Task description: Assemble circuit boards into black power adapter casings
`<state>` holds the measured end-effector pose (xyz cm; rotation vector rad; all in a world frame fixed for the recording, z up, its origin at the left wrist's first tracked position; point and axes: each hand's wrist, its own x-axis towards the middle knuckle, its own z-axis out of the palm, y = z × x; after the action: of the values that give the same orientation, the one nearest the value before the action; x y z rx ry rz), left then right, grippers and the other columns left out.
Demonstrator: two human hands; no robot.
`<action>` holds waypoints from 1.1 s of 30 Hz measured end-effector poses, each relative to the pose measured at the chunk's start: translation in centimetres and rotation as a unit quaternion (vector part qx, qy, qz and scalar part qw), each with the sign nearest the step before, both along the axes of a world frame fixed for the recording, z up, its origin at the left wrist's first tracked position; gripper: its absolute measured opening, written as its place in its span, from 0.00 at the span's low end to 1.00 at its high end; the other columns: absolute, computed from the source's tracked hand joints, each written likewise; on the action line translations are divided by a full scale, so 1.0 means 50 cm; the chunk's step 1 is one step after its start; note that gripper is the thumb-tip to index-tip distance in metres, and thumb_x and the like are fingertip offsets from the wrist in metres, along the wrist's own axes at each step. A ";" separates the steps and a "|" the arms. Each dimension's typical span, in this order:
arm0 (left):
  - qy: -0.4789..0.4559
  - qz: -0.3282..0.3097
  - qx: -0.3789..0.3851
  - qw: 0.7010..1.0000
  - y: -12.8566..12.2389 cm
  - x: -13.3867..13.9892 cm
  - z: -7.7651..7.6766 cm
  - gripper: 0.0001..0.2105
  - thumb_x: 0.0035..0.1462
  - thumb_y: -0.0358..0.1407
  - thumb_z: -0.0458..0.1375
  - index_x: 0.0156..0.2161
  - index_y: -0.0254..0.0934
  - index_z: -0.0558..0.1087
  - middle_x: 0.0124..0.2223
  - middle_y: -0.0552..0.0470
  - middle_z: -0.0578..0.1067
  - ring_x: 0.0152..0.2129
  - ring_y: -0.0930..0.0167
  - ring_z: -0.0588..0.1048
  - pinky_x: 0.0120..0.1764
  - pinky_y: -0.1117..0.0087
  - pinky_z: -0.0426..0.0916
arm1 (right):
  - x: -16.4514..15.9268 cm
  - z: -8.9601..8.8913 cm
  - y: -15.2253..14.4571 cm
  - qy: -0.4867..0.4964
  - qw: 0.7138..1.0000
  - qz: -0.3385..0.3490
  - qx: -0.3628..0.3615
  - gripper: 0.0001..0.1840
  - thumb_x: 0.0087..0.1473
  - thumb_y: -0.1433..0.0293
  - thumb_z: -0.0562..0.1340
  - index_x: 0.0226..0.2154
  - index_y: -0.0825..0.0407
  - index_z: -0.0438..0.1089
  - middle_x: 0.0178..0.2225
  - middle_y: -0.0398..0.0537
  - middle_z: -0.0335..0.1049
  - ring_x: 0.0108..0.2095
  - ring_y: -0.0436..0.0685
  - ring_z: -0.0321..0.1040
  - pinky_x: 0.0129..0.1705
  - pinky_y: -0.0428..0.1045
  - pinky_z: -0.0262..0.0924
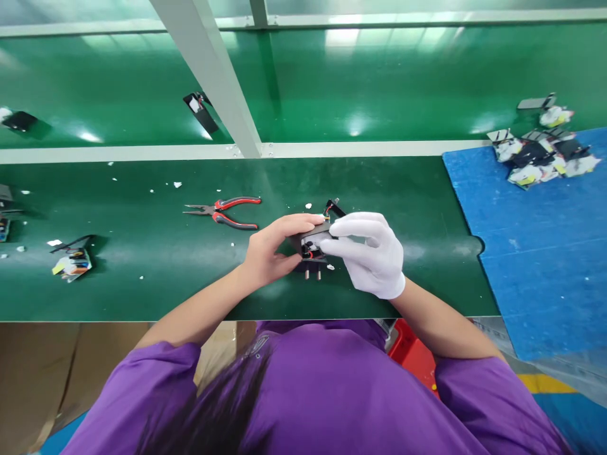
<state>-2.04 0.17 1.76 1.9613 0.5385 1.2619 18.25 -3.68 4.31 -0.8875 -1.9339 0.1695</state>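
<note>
In the head view, my bare left hand (277, 248) is closed on the left side of a small black plug-in device (310, 265), thumb below and fingers over the top. Two metal plug pins point from the device toward me. Its casing is open, and red and black wires show inside. My right hand (368, 253), in a white glove, reaches in from the right with bent fingers at the opening. What the gloved fingertips pinch, if anything, is hidden. A black piece on wires (335, 208) sticks out behind the device.
Long-nose pliers (227, 212) with red and black handles lie open to the left. A wired circuit part (72, 262) sits farther left among white scraps. At right, a blue mat (545, 253) bears a pile of circuit parts (543, 155). A white post (213, 76) rises behind.
</note>
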 end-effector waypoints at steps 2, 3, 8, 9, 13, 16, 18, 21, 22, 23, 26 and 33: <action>-0.001 -0.013 0.011 1.000 0.001 0.000 -0.001 0.24 0.52 0.29 0.68 0.53 0.42 0.70 0.51 0.45 0.79 0.49 0.65 0.78 0.50 0.62 0.76 | -0.002 0.001 0.000 -0.019 1.000 -0.011 0.017 0.19 0.57 0.82 0.56 0.43 0.44 0.72 0.43 0.45 0.71 0.45 0.55 0.70 0.44 0.53 0.72; -0.002 -0.019 0.013 1.000 0.001 0.000 -0.001 0.24 0.52 0.29 0.68 0.54 0.42 0.70 0.52 0.44 0.79 0.50 0.64 0.78 0.51 0.61 0.76 | -0.003 0.001 0.000 -0.034 0.999 -0.013 0.024 0.19 0.56 0.82 0.56 0.43 0.45 0.72 0.43 0.45 0.71 0.45 0.55 0.69 0.44 0.53 0.71; 0.007 -0.028 0.014 0.999 0.003 -0.001 -0.005 0.24 0.54 0.29 0.67 0.55 0.43 0.69 0.53 0.44 0.79 0.51 0.64 0.78 0.53 0.60 0.75 | -0.013 0.005 0.000 -0.108 0.992 -0.017 0.063 0.18 0.56 0.82 0.56 0.43 0.48 0.70 0.41 0.45 0.72 0.42 0.55 0.67 0.44 0.52 0.68; 0.014 -0.030 0.018 0.999 0.004 -0.003 -0.006 0.24 0.55 0.29 0.66 0.56 0.43 0.69 0.53 0.44 0.79 0.51 0.64 0.78 0.53 0.60 0.75 | -0.014 0.006 0.000 -0.120 0.990 -0.020 0.070 0.17 0.56 0.82 0.56 0.43 0.49 0.70 0.40 0.45 0.72 0.41 0.55 0.67 0.44 0.51 0.67; 0.059 -0.023 0.056 0.996 0.009 -0.009 -0.001 0.21 0.57 0.30 0.63 0.56 0.41 0.70 0.53 0.45 0.79 0.51 0.65 0.78 0.53 0.62 0.76 | -0.021 0.007 -0.001 -0.162 0.984 -0.047 0.064 0.13 0.59 0.80 0.57 0.41 0.50 0.71 0.39 0.45 0.71 0.40 0.55 0.64 0.43 0.52 0.62; 0.107 -0.024 0.084 0.990 0.011 -0.015 0.011 0.19 0.59 0.30 0.61 0.56 0.42 0.71 0.52 0.46 0.80 0.50 0.65 0.79 0.51 0.64 0.77 | -0.023 0.004 0.002 -0.175 0.982 -0.046 0.055 0.11 0.59 0.79 0.57 0.36 0.49 0.72 0.36 0.44 0.69 0.37 0.54 0.62 0.41 0.51 0.58; 0.133 -0.028 0.091 0.987 0.013 -0.018 0.020 0.18 0.59 0.29 0.61 0.55 0.41 0.72 0.51 0.46 0.80 0.49 0.66 0.79 0.52 0.66 0.77 | -0.022 0.002 0.005 -0.178 0.982 -0.038 0.055 0.12 0.59 0.79 0.57 0.33 0.48 0.72 0.34 0.43 0.68 0.35 0.54 0.60 0.39 0.51 0.56; 0.149 -0.030 0.090 0.984 0.015 -0.020 0.025 0.19 0.58 0.27 0.61 0.54 0.40 0.73 0.50 0.47 0.81 0.49 0.66 0.79 0.53 0.68 0.76 | -0.020 0.001 0.009 -0.186 0.980 -0.035 0.059 0.13 0.58 0.79 0.56 0.32 0.48 0.72 0.33 0.43 0.67 0.33 0.53 0.59 0.36 0.50 0.56; 0.148 -0.030 0.088 0.985 0.015 -0.020 0.024 0.19 0.57 0.27 0.62 0.54 0.40 0.73 0.50 0.47 0.81 0.49 0.66 0.79 0.53 0.69 0.76 | -0.018 0.001 0.010 -0.188 0.980 -0.033 0.057 0.13 0.58 0.79 0.55 0.32 0.48 0.71 0.33 0.43 0.67 0.33 0.53 0.59 0.36 0.50 0.56; 0.143 -0.033 0.082 0.986 0.015 -0.019 0.022 0.19 0.57 0.27 0.62 0.54 0.41 0.73 0.50 0.48 0.81 0.49 0.67 0.79 0.52 0.69 0.76 | -0.017 0.000 0.012 -0.188 0.980 -0.027 0.051 0.13 0.58 0.79 0.55 0.32 0.49 0.71 0.34 0.44 0.67 0.33 0.53 0.59 0.36 0.50 0.57; 0.113 -0.044 0.054 0.991 0.013 -0.016 0.014 0.18 0.57 0.28 0.62 0.53 0.42 0.73 0.50 0.48 0.81 0.48 0.67 0.80 0.51 0.69 0.76 | -0.012 -0.002 0.015 -0.148 0.989 0.011 0.023 0.12 0.56 0.80 0.53 0.33 0.50 0.69 0.35 0.45 0.67 0.34 0.53 0.62 0.36 0.49 0.61; 0.049 -0.049 0.012 0.998 0.008 -0.013 0.012 0.20 0.55 0.29 0.65 0.53 0.43 0.73 0.50 0.48 0.81 0.47 0.66 0.80 0.49 0.66 0.77 | -0.007 0.003 0.010 -0.096 0.994 0.021 0.038 0.15 0.54 0.81 0.55 0.40 0.48 0.67 0.39 0.43 0.70 0.37 0.54 0.65 0.38 0.50 0.65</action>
<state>-2.69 0.57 2.36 2.0531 0.4709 1.1214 17.93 -3.17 4.45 -0.8392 -2.1232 0.0365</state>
